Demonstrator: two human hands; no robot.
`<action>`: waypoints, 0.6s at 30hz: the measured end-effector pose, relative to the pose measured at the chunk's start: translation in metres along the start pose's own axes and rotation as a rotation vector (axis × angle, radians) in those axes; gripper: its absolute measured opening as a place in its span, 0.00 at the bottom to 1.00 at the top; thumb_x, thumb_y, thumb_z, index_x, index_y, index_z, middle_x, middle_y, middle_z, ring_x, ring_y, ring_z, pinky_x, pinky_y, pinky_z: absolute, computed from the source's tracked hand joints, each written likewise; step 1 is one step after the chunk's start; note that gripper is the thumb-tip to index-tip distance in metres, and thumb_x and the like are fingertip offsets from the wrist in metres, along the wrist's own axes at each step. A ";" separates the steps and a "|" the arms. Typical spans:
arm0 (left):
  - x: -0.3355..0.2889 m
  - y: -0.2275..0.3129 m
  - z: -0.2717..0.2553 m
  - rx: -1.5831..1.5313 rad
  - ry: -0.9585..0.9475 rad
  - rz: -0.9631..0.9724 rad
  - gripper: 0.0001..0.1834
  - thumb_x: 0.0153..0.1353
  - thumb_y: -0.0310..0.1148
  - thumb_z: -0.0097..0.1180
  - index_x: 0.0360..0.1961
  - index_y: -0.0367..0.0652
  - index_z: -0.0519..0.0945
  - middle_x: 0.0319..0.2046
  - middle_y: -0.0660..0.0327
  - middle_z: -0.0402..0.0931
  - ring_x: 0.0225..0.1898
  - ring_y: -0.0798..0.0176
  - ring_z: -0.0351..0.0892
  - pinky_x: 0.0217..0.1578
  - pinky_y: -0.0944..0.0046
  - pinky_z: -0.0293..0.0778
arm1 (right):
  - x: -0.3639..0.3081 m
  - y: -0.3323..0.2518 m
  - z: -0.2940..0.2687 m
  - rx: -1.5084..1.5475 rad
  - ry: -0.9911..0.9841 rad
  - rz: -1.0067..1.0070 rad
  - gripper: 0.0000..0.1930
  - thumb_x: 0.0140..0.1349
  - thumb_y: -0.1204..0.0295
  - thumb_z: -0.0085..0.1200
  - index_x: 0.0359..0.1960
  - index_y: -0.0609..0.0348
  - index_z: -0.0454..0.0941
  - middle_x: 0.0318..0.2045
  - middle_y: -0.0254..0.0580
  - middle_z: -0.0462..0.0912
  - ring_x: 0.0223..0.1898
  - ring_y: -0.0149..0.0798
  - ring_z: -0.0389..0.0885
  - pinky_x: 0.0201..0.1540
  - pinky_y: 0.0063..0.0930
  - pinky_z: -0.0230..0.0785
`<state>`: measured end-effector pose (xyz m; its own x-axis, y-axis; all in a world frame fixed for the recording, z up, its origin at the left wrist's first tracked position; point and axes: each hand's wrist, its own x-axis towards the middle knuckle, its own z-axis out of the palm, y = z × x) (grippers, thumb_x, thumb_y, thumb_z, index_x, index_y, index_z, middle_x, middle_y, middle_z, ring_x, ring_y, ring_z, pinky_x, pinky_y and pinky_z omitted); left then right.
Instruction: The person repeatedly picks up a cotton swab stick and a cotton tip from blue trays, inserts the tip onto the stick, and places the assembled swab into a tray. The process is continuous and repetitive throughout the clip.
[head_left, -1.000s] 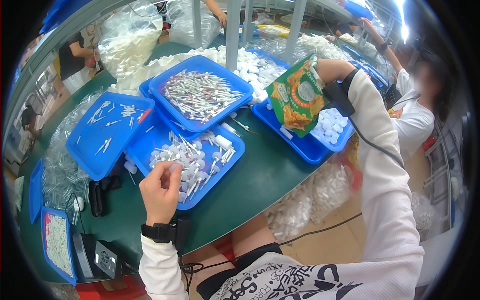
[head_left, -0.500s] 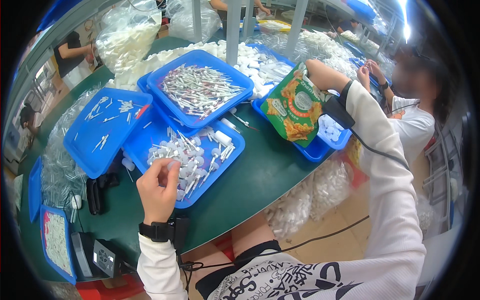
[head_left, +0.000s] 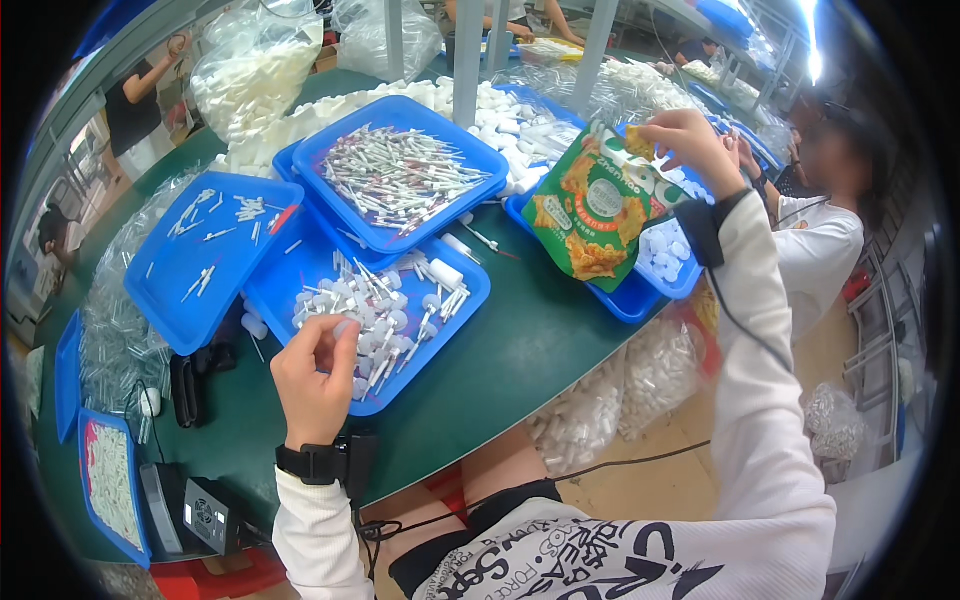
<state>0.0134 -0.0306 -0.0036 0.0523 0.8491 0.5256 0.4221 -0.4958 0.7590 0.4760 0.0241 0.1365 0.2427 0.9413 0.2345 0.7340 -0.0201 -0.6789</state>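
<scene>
Now your right hand [head_left: 694, 148] leaves the green bag [head_left: 590, 208] pinching golden food [head_left: 638, 143]. Only your left hand [head_left: 317, 388] pinches a pale part [head_left: 345, 328].

Your free passage over the green surface [head_left: 530, 325] front-left of the snack bag [head_left: 592, 215], heaped blue tray [head_left: 450, 320] barring you farther left of it, grey post [head_left: 597, 50] standing beyond it.

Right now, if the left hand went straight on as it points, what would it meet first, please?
The left hand would probably meet the heap of round-capped white sticks in the blue tray just ahead, though depth is unclear.
</scene>
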 end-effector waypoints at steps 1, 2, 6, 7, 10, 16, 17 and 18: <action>-0.001 0.000 0.000 0.007 0.001 0.000 0.04 0.58 0.27 0.61 0.31 0.38 0.80 0.15 0.66 0.70 0.17 0.74 0.66 0.19 0.72 0.60 | -0.008 0.004 0.003 0.071 0.100 0.005 0.14 0.56 0.65 0.61 0.35 0.66 0.83 0.27 0.38 0.83 0.27 0.28 0.81 0.25 0.22 0.78; -0.001 -0.001 -0.002 0.019 0.003 -0.001 0.04 0.58 0.27 0.61 0.31 0.38 0.80 0.15 0.66 0.70 0.17 0.75 0.66 0.19 0.72 0.60 | -0.024 -0.004 0.012 0.126 0.245 -0.016 0.15 0.56 0.66 0.61 0.38 0.68 0.83 0.28 0.39 0.82 0.26 0.27 0.80 0.24 0.22 0.78; 0.000 0.002 0.002 0.006 0.006 0.001 0.04 0.58 0.27 0.61 0.31 0.38 0.80 0.15 0.66 0.71 0.17 0.75 0.66 0.19 0.73 0.60 | -0.053 0.014 0.026 0.473 0.468 -0.007 0.15 0.60 0.64 0.61 0.41 0.65 0.82 0.31 0.36 0.81 0.30 0.25 0.77 0.29 0.20 0.76; 0.000 0.001 0.002 0.016 0.008 0.015 0.04 0.58 0.27 0.61 0.31 0.38 0.80 0.15 0.66 0.71 0.17 0.75 0.65 0.19 0.73 0.60 | -0.061 0.012 0.032 0.633 0.530 -0.044 0.15 0.60 0.65 0.61 0.42 0.64 0.82 0.32 0.35 0.81 0.31 0.24 0.76 0.31 0.20 0.74; 0.001 -0.002 0.000 0.038 0.019 0.044 0.04 0.58 0.27 0.61 0.31 0.38 0.80 0.15 0.66 0.71 0.17 0.75 0.65 0.19 0.73 0.59 | -0.085 0.004 0.047 0.993 0.770 -0.156 0.15 0.63 0.67 0.58 0.48 0.63 0.79 0.32 0.32 0.78 0.32 0.23 0.73 0.35 0.20 0.69; 0.000 0.000 0.003 0.024 0.019 0.019 0.04 0.58 0.27 0.61 0.31 0.38 0.80 0.15 0.66 0.71 0.17 0.76 0.65 0.19 0.73 0.59 | -0.175 -0.049 0.093 1.116 0.893 -0.322 0.11 0.69 0.68 0.51 0.48 0.59 0.74 0.28 0.30 0.72 0.29 0.23 0.69 0.32 0.22 0.63; 0.001 0.001 0.003 0.030 0.018 0.026 0.04 0.58 0.27 0.61 0.31 0.38 0.80 0.15 0.66 0.71 0.17 0.76 0.65 0.19 0.73 0.59 | -0.190 -0.069 0.109 1.164 0.910 -0.266 0.09 0.69 0.69 0.50 0.46 0.59 0.73 0.29 0.31 0.72 0.29 0.24 0.69 0.32 0.23 0.64; 0.001 0.000 0.002 0.038 0.021 0.031 0.04 0.58 0.27 0.61 0.31 0.38 0.80 0.16 0.66 0.71 0.17 0.75 0.65 0.20 0.73 0.59 | -0.203 -0.087 0.127 1.162 0.871 -0.308 0.08 0.69 0.70 0.49 0.45 0.60 0.73 0.29 0.33 0.72 0.30 0.26 0.70 0.31 0.24 0.64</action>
<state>0.0151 -0.0295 -0.0034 0.0470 0.8290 0.5573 0.4550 -0.5145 0.7269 0.2827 -0.1228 0.0598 0.7781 0.3572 0.5167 0.0219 0.8066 -0.5906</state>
